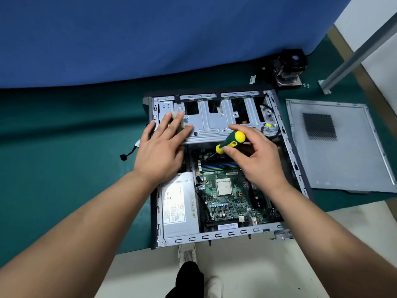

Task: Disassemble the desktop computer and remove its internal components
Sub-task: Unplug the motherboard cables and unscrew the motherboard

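Out on the far left of the green counter (53, 168) a loose black cable (129, 152) trails beside the case, and then we reach the open desktop computer (214, 168) lying flat on its side at the near edge of that counter. The left hand (163, 147) lies palm-down over the case's upper left, its fingers (178, 121) spread and straight on a bundle of whitish connectors (182, 123) against the silver drive cage (214, 121). Below that wrist sits the grey power supply (178, 205), still in its corner. Moving along, the green motherboard (227, 194) fills the case's lower middle, its bare processor (224, 187) showing in the socket. Above it the right hand (255, 155) holds a green-and-yellow screwdriver (231, 141), fingers curled round the handle, the shaft angled down toward the board's upper edge; exactly what the tip touches is hard to make out. Over to the right the removed side panel (339, 147) lies flat on the counter, just beside the case, and behind it, near the blue backdrop (171, 39), rests a cooler with its fan (289, 68), well apart from the case.
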The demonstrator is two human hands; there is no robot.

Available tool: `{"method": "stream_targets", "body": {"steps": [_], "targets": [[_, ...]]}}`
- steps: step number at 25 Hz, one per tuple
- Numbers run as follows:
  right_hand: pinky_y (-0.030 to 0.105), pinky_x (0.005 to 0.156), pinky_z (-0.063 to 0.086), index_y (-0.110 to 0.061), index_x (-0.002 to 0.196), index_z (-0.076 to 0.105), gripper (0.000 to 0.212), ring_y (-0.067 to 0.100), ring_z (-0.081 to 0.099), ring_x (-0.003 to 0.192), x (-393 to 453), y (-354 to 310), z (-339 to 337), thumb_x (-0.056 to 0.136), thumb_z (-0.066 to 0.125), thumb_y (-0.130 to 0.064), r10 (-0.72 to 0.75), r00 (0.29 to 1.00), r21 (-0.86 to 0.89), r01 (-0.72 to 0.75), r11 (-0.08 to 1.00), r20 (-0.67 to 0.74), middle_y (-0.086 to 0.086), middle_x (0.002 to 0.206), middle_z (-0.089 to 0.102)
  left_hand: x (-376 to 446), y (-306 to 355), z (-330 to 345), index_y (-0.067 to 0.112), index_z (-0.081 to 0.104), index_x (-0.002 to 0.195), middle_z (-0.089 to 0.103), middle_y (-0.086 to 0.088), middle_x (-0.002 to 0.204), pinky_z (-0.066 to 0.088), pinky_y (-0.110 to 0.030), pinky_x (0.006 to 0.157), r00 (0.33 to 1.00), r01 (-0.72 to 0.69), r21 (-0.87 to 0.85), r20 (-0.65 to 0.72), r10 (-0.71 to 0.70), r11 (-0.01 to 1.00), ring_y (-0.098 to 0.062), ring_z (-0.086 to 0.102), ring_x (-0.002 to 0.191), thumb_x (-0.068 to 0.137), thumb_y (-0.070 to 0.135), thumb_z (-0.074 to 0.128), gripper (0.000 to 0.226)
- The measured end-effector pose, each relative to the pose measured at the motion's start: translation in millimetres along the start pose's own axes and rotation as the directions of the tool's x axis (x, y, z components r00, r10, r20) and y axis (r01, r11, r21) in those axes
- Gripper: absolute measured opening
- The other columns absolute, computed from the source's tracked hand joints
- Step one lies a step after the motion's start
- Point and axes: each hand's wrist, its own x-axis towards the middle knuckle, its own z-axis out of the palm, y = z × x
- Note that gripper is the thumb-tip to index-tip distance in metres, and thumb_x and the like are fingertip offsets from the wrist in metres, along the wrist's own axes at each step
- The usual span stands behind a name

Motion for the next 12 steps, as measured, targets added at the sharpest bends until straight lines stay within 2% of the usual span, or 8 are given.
{"method": "stream_targets", "body": {"steps": [4, 7, 9, 12], "targets": [[0.014, 0.099, 0.042, -0.025, 0.133, 0.063, 0.048, 0.002, 0.061, 0.110, 6, 9, 14, 0.088, 0.079, -0.023, -0.164, 0.985, -0.097, 0.169, 0.981, 0.058, -0.008, 0.118, 0.068, 1, 2, 4, 0.042, 0.036, 0.155, 0.011, 0.013, 0.170, 0.006, -0.046, 0.126, 1.000, 0.020, 0.007, -0.024, -0.020, 1.000, -0.015, 0.005, 0.157, 0.105, 0.050, 0.037, 0.051], [0.015, 0.097, 0.045, -0.019, 0.130, 0.063, 0.044, 0.010, 0.063, 0.108, 6, 21, 23, 0.089, 0.078, -0.021, -0.299, 0.950, -0.145, 0.310, 0.940, 0.093, -0.004, 0.119, 0.067, 2, -1, 8, 0.043, 0.022, 0.160, 0.008, 0.016, 0.170, 0.005, -0.044, 0.126, 0.998, 0.033, 0.019, -0.046, -0.032, 0.999, -0.012, 0.002, 0.157, 0.107, 0.051, 0.032, 0.054], [0.023, 0.096, 0.050, -0.014, 0.126, 0.066, 0.039, 0.011, 0.062, 0.107, 5, 28, 25, 0.089, 0.079, -0.018, -0.362, 0.929, -0.141, 0.370, 0.918, 0.078, -0.002, 0.118, 0.064, 3, -1, 9, 0.039, 0.016, 0.161, 0.005, 0.018, 0.169, 0.004, -0.043, 0.126, 0.998, 0.040, 0.022, -0.049, -0.039, 0.999, -0.009, 0.000, 0.157, 0.107, 0.052, 0.030, 0.058], [0.034, 0.093, 0.055, -0.013, 0.122, 0.069, 0.037, 0.008, 0.060, 0.108, 5, 33, 26, 0.087, 0.081, -0.016, -0.421, 0.906, -0.143, 0.422, 0.895, 0.036, -0.002, 0.118, 0.062, 4, -2, 11, 0.038, 0.018, 0.162, 0.003, 0.019, 0.169, 0.004, -0.043, 0.127, 0.998, 0.039, 0.028, -0.041, -0.038, 0.999, -0.008, -0.002, 0.156, 0.107, 0.053, 0.029, 0.058]]}}
